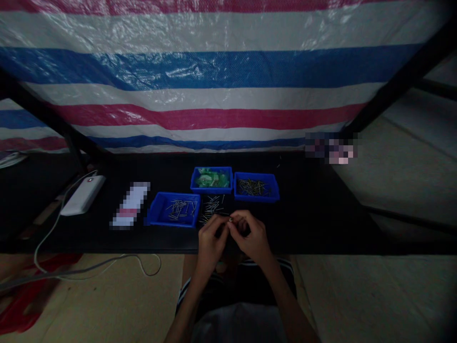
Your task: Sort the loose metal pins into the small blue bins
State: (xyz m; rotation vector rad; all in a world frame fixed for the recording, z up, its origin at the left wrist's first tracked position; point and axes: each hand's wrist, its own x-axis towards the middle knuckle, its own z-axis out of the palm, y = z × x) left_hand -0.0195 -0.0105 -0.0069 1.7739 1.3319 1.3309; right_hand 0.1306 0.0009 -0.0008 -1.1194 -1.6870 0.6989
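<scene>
My left hand (213, 234) and my right hand (251, 234) meet over the front part of the black table, thumbs and forefingers pinched together. Between their fingertips sits a small shiny metal piece (231, 220), too small to name. Just beyond my hands lies a loose heap of thin metal pins (211, 206). To the left, a blue tray (157, 209) holds several similar pins. Behind the heap, another blue tray (193, 183) contains green and clear pieces. A third blue tray (274, 194), right of that, is filled with thin metal pieces, some yellowish.
A white power strip (84, 194) with cables (43, 247) lies at the table's left. Near it is a blurred-out flat item (131, 206). A striped plastic sheet (214, 66) hangs behind the black table (321, 219), between dark frame bars (392, 85). Something red (21, 305) stands on the floor at left.
</scene>
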